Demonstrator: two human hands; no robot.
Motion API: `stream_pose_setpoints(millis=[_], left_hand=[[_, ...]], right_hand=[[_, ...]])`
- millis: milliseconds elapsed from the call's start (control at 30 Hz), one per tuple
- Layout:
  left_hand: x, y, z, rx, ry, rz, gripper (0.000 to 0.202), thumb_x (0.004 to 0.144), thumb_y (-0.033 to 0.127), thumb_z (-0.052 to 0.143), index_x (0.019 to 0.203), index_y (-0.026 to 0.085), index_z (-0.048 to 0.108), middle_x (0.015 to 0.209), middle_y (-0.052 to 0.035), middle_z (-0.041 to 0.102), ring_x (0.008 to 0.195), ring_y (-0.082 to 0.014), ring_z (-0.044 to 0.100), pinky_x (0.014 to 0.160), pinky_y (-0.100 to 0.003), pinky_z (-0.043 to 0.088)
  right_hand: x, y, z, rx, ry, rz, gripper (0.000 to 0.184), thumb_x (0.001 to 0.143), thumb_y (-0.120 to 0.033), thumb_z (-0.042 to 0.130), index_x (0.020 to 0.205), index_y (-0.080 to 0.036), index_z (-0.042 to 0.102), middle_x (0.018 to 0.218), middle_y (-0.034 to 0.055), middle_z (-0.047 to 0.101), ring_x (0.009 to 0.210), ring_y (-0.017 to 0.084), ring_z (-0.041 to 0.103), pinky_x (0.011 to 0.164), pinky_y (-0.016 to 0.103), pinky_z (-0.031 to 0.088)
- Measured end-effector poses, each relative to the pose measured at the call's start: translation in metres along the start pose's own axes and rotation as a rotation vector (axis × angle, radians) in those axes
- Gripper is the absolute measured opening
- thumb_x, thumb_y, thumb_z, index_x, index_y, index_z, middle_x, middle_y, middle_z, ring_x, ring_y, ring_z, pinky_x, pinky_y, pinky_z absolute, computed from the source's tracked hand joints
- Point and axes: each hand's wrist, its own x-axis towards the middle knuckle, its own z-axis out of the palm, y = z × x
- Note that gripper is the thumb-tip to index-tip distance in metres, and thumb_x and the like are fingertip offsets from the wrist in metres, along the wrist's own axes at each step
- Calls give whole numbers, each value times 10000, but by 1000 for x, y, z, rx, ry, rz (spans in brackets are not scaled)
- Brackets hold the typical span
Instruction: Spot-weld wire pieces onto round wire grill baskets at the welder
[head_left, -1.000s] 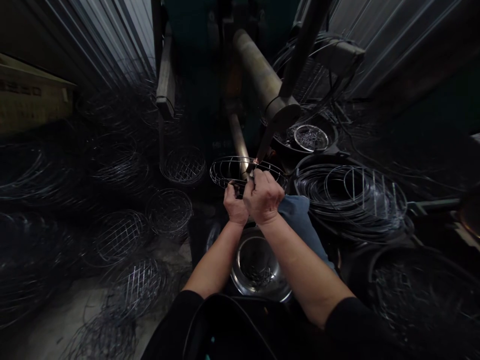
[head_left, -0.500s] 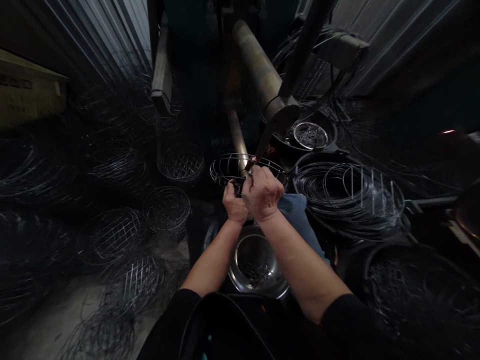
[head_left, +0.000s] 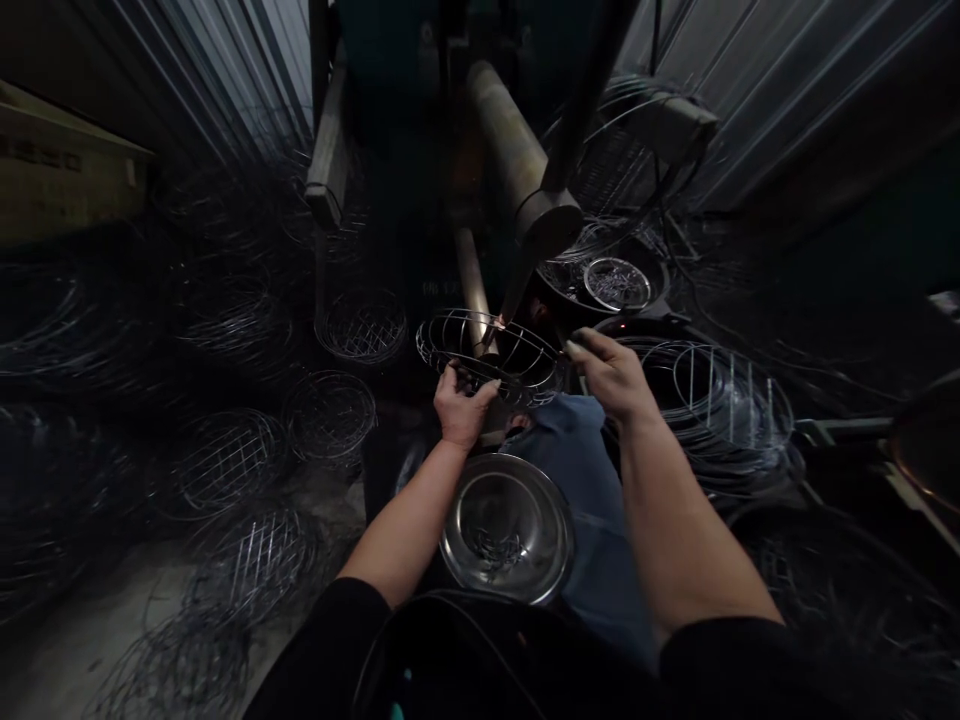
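Note:
A round wire basket [head_left: 517,335] is held at the lower arm [head_left: 471,275] of a machine, with the electrode tip [head_left: 500,322] over its wires. My left hand [head_left: 461,410] is closed on the basket's near rim, thumb stretched to the right along it. At the basket's right edge is my right hand [head_left: 611,375], its fingers pinched together; what they hold, if anything, is too dark to make out. Below the hands, a steel bowl [head_left: 461,545] with small metal pieces [head_left: 495,548] rests in front of me, beside my blue-clad leg [head_left: 600,530].
The thick upper arm [head_left: 514,130] of the machine juts out above the basket. To the right lie a coil of wire [head_left: 675,440] with a wire grid [head_left: 727,390] on it, and a small dish [head_left: 616,285] of metal bits. Several wire grids [head_left: 229,460] lie on the left floor.
My right hand has moved right, from the electrode over the basket's middle to its right edge. My left hand keeps the near rim, its thumb now spread. More of the bowl shows.

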Motion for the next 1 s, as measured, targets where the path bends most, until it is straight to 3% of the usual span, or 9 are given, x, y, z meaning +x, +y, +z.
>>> stream_pose_setpoints(millis=[100, 200, 400, 733, 833, 1000], left_hand=[[-1, -1, -2, -91, -61, -10, 365, 562, 277, 833, 848, 181, 627, 805, -3, 623, 724, -122, 568, 700, -236, 451], [1, -5, -3, -231, -58, -86, 342, 555, 249, 823, 826, 172, 629, 764, 12, 626, 678, -106, 562, 685, -237, 443], [6, 0, 2, -332, -33, -168, 329, 538, 228, 820, 790, 147, 624, 703, 30, 592, 609, -71, 512, 637, -220, 419], [5, 0, 8, -324, 17, -205, 388, 538, 258, 836, 840, 142, 622, 688, 39, 575, 588, -62, 496, 592, -219, 384], [3, 2, 7, -319, 7, -238, 387, 534, 255, 832, 845, 144, 630, 679, 39, 572, 588, -70, 505, 599, -230, 394], [2, 7, 7, -351, -2, -315, 376, 496, 234, 824, 810, 147, 638, 718, 19, 597, 641, -98, 549, 631, -260, 429]], right_hand=[[6, 6, -2, 278, -214, 65, 339, 682, -465, 736, 850, -172, 750, 770, 44, 687, 692, 160, 578, 644, 308, 467], [4, -10, 4, 369, -289, 49, 335, 659, -449, 775, 852, -176, 762, 719, 24, 677, 649, 143, 567, 600, 286, 457], [12, -35, 14, 357, -253, -22, 202, 657, -345, 769, 763, -174, 752, 698, 4, 658, 643, 130, 558, 623, 279, 441], [21, -40, 24, 263, -175, -109, 191, 679, -366, 717, 687, -175, 708, 644, -8, 594, 620, 126, 508, 607, 279, 412], [20, -35, 17, 281, -189, -76, 217, 683, -386, 734, 740, -177, 718, 663, -9, 595, 640, 127, 517, 609, 271, 414], [16, -21, -4, 330, -365, 100, 324, 647, -451, 780, 821, -180, 748, 664, 4, 625, 604, 130, 527, 553, 268, 419]])
